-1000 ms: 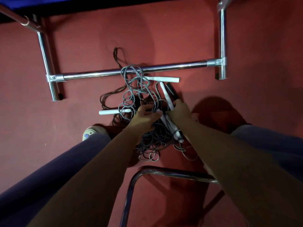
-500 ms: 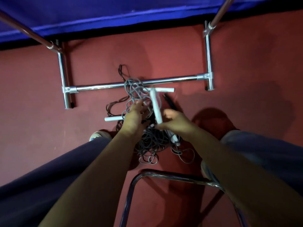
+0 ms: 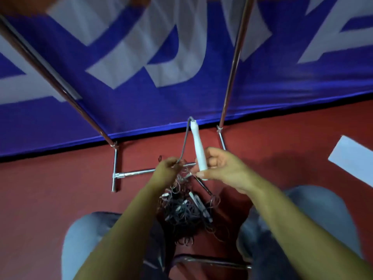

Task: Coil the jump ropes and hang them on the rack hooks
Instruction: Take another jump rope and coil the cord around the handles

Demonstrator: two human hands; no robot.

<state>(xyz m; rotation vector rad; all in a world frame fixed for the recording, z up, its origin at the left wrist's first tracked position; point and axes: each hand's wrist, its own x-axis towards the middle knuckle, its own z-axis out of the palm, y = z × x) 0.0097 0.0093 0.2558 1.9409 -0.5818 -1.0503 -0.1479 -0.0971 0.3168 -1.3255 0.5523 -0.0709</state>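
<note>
Above the tangled rope pile [image 3: 185, 211], one white handle [image 3: 198, 148] is lifted out.
Right hand [image 3: 224, 170] pinches the handle's lower end; its long axis stands nearly upright, cord end up. Left hand [image 3: 167, 168] pinches the thin gray cord [image 3: 185, 140] beside the handle. Cord looks light, limp, snag-prone; the stiff handle seems the best hold.

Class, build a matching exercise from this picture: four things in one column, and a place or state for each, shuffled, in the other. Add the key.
Things
1. white handle
2. grey cord
3. rope tangle
4. rack crossbar

Places or states
A. low, just above the red floor
B. heaped on the floor between the knees
C. upright in the right hand
D. pinched by the left hand

Pairs: 1-C, 2-D, 3-B, 4-A
</note>
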